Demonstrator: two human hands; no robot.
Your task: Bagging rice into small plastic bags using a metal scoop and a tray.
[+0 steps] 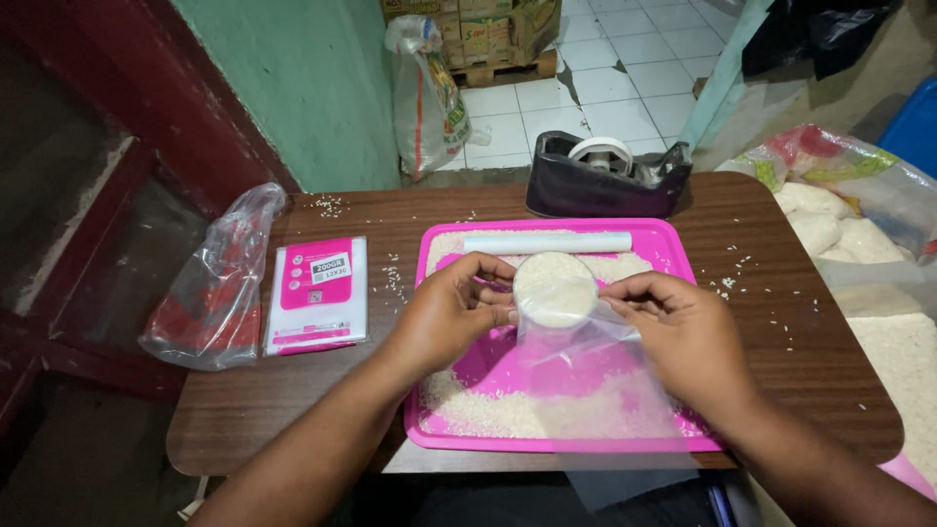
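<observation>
Hands grip a rice-filled cup between them: left hand on its left side, right hand closed on the clear plastic bag at its right, above the pink tray; beyond them, a tape dispenser

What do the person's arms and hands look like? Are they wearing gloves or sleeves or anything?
No gloves and no sleeves. The left hand and the right hand are both bare, and both forearms are uncovered all the way down to the bottom edge of the picture. No ring, watch or bracelet shows on either one. The fingernails look short and plain.
</observation>
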